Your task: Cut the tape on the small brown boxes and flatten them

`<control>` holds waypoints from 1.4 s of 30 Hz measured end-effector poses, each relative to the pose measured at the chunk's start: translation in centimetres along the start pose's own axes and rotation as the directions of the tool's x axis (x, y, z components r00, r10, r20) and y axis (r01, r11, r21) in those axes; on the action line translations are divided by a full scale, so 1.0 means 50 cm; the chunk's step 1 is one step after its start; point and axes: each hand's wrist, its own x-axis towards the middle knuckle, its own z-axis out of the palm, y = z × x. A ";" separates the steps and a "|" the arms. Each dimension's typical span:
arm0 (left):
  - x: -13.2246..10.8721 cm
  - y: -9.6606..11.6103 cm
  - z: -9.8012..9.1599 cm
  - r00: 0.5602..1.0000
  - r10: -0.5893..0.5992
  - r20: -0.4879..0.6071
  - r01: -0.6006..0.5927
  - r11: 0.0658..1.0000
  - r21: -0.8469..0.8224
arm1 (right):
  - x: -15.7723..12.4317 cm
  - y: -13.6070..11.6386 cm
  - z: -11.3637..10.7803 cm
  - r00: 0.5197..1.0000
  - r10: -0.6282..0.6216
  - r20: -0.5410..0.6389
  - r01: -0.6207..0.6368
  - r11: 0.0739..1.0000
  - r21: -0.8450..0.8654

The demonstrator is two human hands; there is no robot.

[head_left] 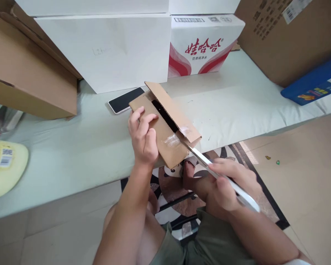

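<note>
A small brown cardboard box (165, 138) lies at the front edge of the pale table (71, 147), one flap lifted and a dark gap along its seam. My left hand (143, 134) presses down on its top, fingers curled over the cardboard. My right hand (228, 187) is closed round the white handle of a knife (209, 163). The blade tip sits at the clear tape on the box's near end.
A phone (126, 99) lies face up just behind the small box. Large white boxes (113, 48), a red-and-white printed carton (204, 46) and brown cartons (30, 73) stand along the back. A blue box (314, 82) sits at the right, a yellow-green object (4, 169) at the left.
</note>
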 end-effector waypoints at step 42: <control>0.028 -0.065 -0.077 0.803 -0.595 0.004 0.490 0.658 -0.571 | 0.015 0.163 0.075 0.671 0.717 0.188 -0.741 0.654 0.152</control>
